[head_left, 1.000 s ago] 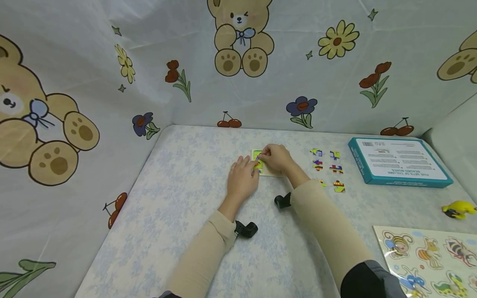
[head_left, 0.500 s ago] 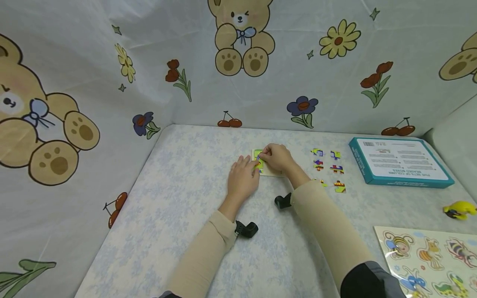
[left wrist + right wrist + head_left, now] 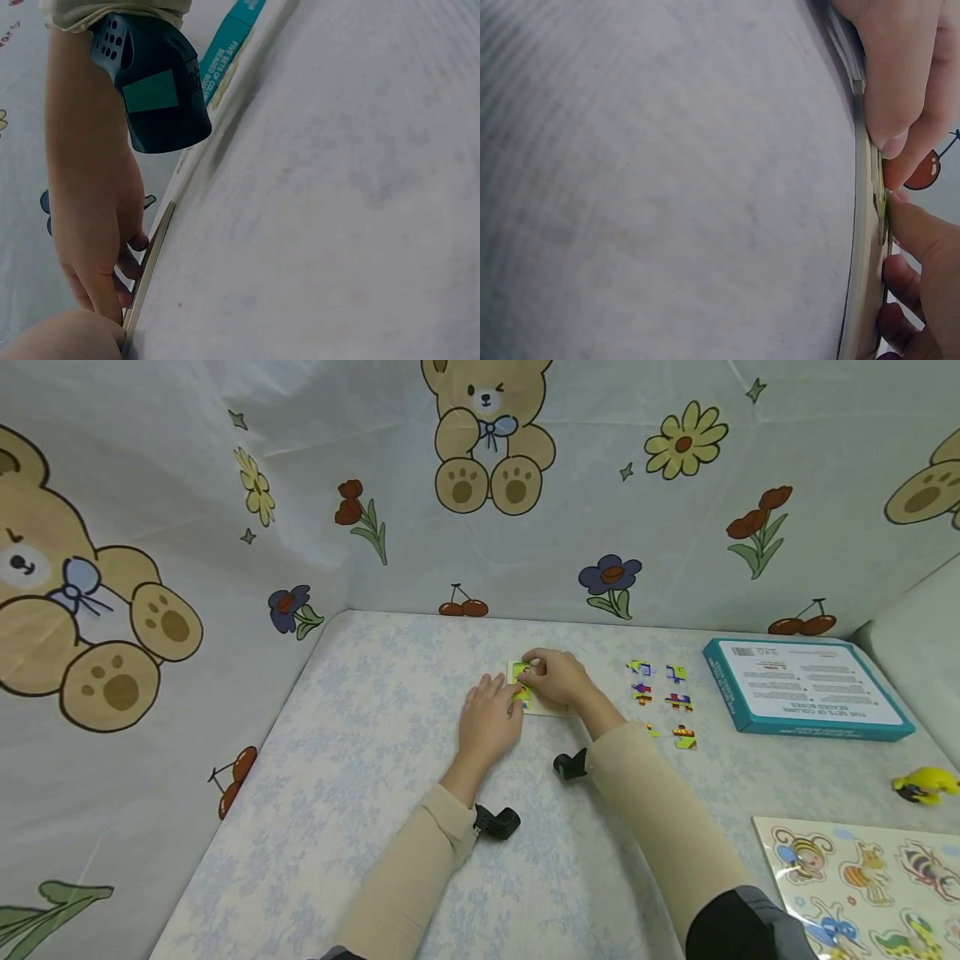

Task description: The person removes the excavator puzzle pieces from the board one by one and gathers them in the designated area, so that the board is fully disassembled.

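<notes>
A small puzzle board with yellow-green pieces fitted in its left part lies on the table between both hands. My left hand rests along its left side with fingers stretched out, fingertips right at the fitted puzzle pieces. From the right, my right hand reaches over the board, thumb on the pieces and forefinger spread away from it. In the right wrist view, the thumb and forefinger of the right hand touch the pieces in the board; the left hand's fingertips lie close by. The right hand hides much of the board.
Several loose puzzle pieces lie right of the board. Farther right are a teal and white box, a yellow toy and a board of insect pictures. A patterned cloth wall rises behind the table.
My right thumb and forefinger have come apart; the purple bit that showed at their tips no longer shows. The left hand has stayed in place.
</notes>
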`<state>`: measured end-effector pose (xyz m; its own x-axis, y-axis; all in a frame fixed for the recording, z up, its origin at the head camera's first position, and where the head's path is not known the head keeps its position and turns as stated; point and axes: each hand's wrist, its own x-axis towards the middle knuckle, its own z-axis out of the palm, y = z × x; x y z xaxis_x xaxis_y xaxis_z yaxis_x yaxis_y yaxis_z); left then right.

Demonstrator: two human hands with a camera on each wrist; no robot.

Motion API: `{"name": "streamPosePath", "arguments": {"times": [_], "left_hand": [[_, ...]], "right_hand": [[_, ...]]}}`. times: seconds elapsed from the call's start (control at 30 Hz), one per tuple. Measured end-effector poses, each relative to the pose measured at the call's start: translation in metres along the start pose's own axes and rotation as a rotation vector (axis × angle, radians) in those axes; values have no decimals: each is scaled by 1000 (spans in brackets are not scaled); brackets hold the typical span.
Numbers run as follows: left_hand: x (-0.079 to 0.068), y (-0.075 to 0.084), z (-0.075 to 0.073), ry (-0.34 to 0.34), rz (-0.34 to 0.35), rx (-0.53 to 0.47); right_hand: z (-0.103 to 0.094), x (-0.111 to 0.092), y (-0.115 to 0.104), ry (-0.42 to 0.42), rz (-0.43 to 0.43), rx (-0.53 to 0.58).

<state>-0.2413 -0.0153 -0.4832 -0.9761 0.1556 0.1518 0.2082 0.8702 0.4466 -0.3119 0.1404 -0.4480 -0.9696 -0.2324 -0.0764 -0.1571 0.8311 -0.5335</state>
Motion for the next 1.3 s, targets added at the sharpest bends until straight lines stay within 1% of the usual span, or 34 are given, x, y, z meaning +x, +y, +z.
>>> {"name": "streamPosePath", "arguments": {"times": [0.13,0.23,0.33,0.4,0.53,0.6,0.8,0.9,1.07,1.3], "left_hand": [[0,1,0,-6,-3,4],[0,1,0,-2,-2,-1],[0,0,0,2,-1,-2],[0,0,0,4,-2,-1],[-1,0,0,4,-5,-3],[-1,0,0,8,-5,-10],[-1,-1,1,14,-1,-30],[-1,0,1,10,-1,-33],[-2,1,0,20,0,-37],[-1,1,0,23,2,-37]], "right_hand": [[1,0,0,20,-25,26],[2,-1,1,38,-24,98],[1,-3,2,51,-2,206],[-1,-5,4,64,12,257],[-10,-5,16,97,47,291],[-16,-6,26,114,80,284],[-40,-15,63,159,178,186],[-50,-21,77,162,221,154],[-60,-27,87,140,266,103],[-64,-28,88,118,289,-42]]}}
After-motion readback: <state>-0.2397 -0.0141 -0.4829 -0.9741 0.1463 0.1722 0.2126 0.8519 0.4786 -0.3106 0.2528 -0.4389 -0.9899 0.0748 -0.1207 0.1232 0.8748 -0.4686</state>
